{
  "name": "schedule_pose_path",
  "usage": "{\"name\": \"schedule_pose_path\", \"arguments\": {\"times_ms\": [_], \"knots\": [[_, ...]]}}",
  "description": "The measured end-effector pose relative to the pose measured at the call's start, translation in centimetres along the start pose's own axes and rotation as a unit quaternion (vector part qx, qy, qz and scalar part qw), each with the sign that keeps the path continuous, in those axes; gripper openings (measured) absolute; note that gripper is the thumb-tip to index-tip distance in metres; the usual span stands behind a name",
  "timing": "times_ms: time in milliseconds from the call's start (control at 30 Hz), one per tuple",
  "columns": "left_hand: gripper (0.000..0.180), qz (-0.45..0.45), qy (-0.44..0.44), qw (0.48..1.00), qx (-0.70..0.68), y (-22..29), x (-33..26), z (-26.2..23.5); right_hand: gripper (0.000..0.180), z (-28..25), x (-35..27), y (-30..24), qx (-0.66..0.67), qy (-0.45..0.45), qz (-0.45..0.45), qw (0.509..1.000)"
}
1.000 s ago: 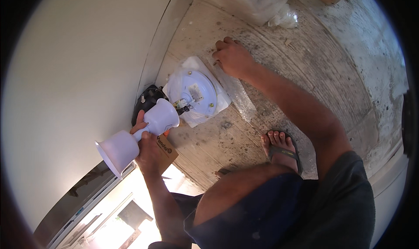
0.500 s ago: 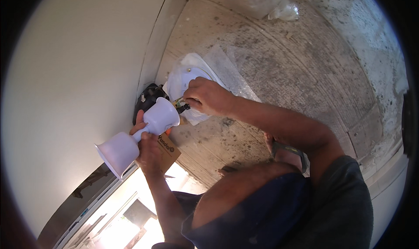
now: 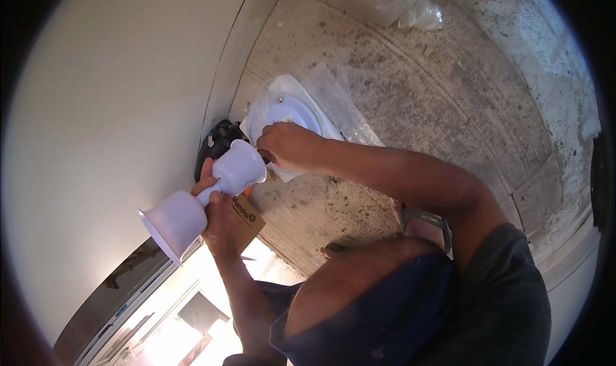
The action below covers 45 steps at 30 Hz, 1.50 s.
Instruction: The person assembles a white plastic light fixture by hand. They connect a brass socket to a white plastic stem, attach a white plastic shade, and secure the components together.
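My left hand [image 3: 221, 223] is closed round the narrow neck of a white two-cup fitting [image 3: 176, 217], its two bell-shaped cups flaring away from each other. The fitting is held tilted, one cup toward the lower left and the other toward the upper right. At the rim of the upper right cup, my right hand [image 3: 290, 146] pinches a small part. Only a dark bit of this part [image 3: 265, 160] shows under the fingers. Just beyond the right hand lies a round white plate [image 3: 300, 109] with a small brass-coloured knob, resting on plastic wrapping.
A black bag [image 3: 217, 138] stands against the pale wall [image 3: 128, 77]. Beneath my left wrist is a cardboard box [image 3: 249, 225], with something orange [image 3: 248, 191] beside it. Clear plastic sheeting [image 3: 340, 103] covers some of the dusty floor [image 3: 436, 103]. A larger plastic bundle [image 3: 378, 0] sits farther off.
My right hand has moved slightly left and down, bringing the small part against the cup's rim. The green and yellow bit seen earlier is now hidden. My left hand keeps its hold.
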<state>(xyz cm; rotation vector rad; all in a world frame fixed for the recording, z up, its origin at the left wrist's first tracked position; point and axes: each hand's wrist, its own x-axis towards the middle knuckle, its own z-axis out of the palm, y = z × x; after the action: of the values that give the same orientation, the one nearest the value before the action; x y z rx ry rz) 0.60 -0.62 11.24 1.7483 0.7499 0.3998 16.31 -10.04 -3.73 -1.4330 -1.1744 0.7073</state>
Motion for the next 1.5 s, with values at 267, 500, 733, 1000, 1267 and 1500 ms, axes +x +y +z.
{"name": "schedule_pose_path", "arguments": {"times_ms": [267,500,733,1000,1267,1500], "knots": [[0.027,-0.007,0.008,1.0,0.014,0.2,0.0,0.4,0.015,-1.0,-0.9,0.2,0.111,-0.007,0.03,0.993],[0.026,-0.009,0.004,1.0,-0.004,0.3,0.0,0.5,0.012,-0.1,-0.9,1.5,0.086,0.099,-0.067,0.989],[0.026,-0.01,0.035,0.999,-0.021,0.2,0.0,0.8,0.013,0.8,-1.5,1.9,0.136,0.12,-0.022,0.983],[0.026,-0.005,0.034,0.999,-0.007,0.4,0.1,0.9,0.014,0.4,-1.4,1.3,0.081,0.111,-0.08,0.987],[0.027,0.001,0.016,1.0,-0.009,0.3,0.1,0.6,0.012,0.6,-1.3,1.7,0.097,0.098,-0.049,0.989],[0.026,0.001,0.049,0.999,0.024,0.2,-0.2,1.8,0.013,-0.1,-1.9,1.7,0.035,0.097,-0.082,0.991]]}}
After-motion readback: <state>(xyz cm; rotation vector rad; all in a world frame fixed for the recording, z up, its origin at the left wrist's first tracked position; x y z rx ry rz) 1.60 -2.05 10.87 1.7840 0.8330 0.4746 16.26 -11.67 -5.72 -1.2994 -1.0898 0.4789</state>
